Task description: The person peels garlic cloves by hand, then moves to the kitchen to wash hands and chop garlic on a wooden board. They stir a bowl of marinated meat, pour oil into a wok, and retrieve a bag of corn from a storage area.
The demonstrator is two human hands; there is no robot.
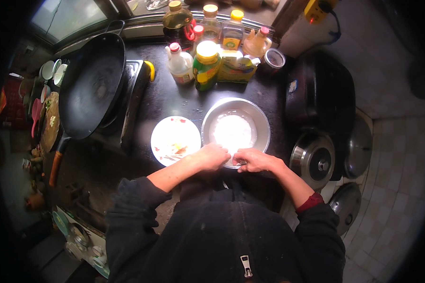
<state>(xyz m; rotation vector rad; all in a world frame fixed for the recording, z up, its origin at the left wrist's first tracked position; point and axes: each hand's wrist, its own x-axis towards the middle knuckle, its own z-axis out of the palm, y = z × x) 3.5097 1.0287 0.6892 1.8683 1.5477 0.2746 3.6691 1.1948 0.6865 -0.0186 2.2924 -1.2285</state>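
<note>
A round metal basin [264, 118] stands on the dark counter before me, its inside washed out by bright light. At the basin's near rim my left hand [214, 156] is closed, its fingers bent inward. My right hand [256, 160] faces it, fingers curled in a pinch. The two hands nearly meet, and whatever they pinch is too small or too glaring to make out. Just left of the basin lies a white plate [167, 129] with reddish and yellowish bits of food on it, next to my left wrist.
A black wok [92, 87] sits tilted on the stove at left, its wooden handle [56, 167] pointing toward me. Behind the basin cluster several bottles, a green jar [206, 70] and a yellow-green box [236, 68]. Pot lids [311, 160] and a black appliance [321, 94] stand at right.
</note>
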